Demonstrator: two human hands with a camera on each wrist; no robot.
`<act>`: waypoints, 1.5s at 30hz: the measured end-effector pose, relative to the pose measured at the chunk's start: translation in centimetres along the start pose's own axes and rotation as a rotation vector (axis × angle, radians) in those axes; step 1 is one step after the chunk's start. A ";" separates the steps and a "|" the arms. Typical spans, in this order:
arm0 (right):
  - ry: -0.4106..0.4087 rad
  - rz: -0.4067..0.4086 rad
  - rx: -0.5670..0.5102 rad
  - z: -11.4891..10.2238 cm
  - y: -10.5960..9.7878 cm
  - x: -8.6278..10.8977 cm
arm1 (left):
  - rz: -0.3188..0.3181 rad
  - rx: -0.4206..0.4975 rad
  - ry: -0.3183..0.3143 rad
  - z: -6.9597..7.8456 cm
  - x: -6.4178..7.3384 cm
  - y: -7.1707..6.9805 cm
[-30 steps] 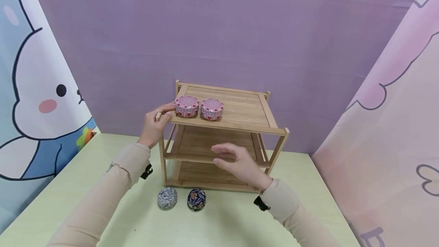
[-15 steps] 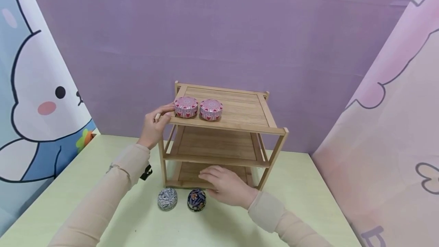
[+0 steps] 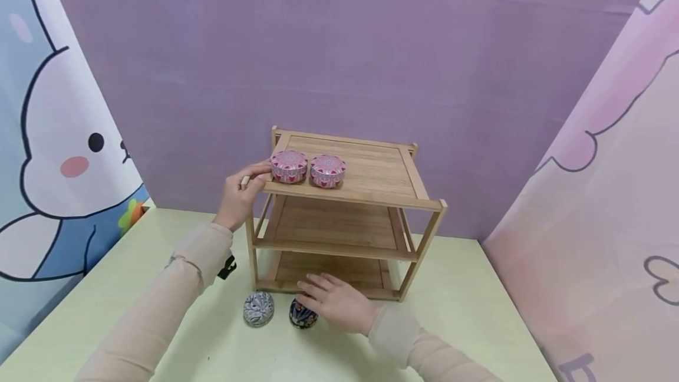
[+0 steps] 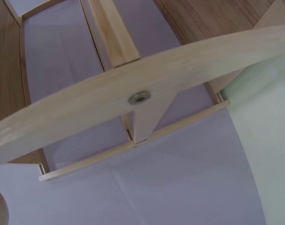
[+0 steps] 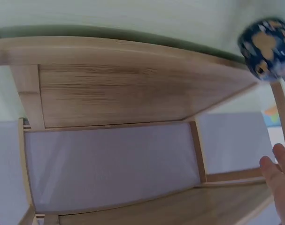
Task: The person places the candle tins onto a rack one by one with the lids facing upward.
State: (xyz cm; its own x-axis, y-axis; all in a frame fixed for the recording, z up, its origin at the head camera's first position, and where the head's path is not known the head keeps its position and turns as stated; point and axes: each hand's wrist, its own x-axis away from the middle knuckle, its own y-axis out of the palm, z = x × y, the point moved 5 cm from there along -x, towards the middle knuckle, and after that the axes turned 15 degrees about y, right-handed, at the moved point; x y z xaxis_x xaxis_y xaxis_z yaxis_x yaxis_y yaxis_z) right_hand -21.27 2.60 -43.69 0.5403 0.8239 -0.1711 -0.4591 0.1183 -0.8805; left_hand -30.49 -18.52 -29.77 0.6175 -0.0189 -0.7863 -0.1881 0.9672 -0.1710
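My left hand point(image 3: 237, 196) grips the front left corner of a three-tier wooden shelf rack point(image 3: 371, 167). On its top board, beside those fingers, sit two round pink patterned tins, the left tin point(image 3: 289, 168) and the right tin point(image 3: 328, 172). My right hand point(image 3: 339, 304) reaches over a dark blue floral tin point(image 3: 302, 317) on the table, fingers extended and covering part of it in the head view. The right wrist view shows that blue tin point(image 5: 265, 49) near the spread fingers point(image 5: 279, 176). Left of it lies a grey-white leaf-patterned tin point(image 3: 259, 309).
The rack's middle board point(image 3: 329, 223) and lower board point(image 3: 329, 267) lie under the top one. A pale green table point(image 3: 467, 311) carries everything. Behind rises a purple wall point(image 3: 361, 63), with cartoon-printed panels at the left and right.
My right hand has come down and left from in front of the rack's middle board to the dark blue tin. The left hand keeps its grip on the corner; the tins have not moved.
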 end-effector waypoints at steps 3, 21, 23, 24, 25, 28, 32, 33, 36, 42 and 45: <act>-0.042 0.014 0.063 -0.7 1.1 0.0 | -0.005 -0.001 -0.002 0.0 0.0 0.1; -0.195 0.074 0.372 -4.0 4.9 -1.2 | -0.018 -0.016 -0.015 1.4 0.0 0.8; -0.196 0.082 0.394 -4.3 5.0 -1.2 | -0.021 -0.015 -0.013 1.8 0.0 0.8; -0.194 0.096 0.396 -4.3 5.0 -1.3 | -0.020 -0.018 -0.008 1.8 0.0 0.8; -0.190 0.115 0.393 -4.4 5.1 -1.3 | -0.020 -0.022 -0.001 1.6 0.0 0.7; -0.181 0.170 0.385 -4.6 5.4 -1.5 | -0.004 -0.010 0.004 0.5 0.0 0.5; -0.165 0.227 0.373 -4.7 5.8 -1.6 | 0.008 -0.007 0.004 -0.1 0.0 0.4; -0.163 0.231 0.373 -4.7 5.9 -1.7 | 0.007 -0.012 0.004 0.0 0.1 0.4; -0.160 0.230 0.377 -4.7 5.8 -1.7 | 0.006 -0.014 0.005 0.0 0.1 0.4; -0.153 0.250 0.377 -4.7 5.6 -1.9 | 0.010 -0.018 0.009 0.0 0.0 0.2; -0.148 0.271 0.379 -4.7 5.5 -1.9 | 0.007 -0.022 0.003 -0.1 0.0 0.0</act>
State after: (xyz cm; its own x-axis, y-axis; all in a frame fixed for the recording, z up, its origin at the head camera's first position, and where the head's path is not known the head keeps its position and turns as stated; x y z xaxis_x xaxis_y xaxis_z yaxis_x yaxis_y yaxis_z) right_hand -21.49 -0.97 -50.31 0.2728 0.9195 -0.2831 -0.8089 0.0599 -0.5849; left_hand -30.56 -18.50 -29.83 0.6141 -0.0130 -0.7891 -0.2089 0.9615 -0.1784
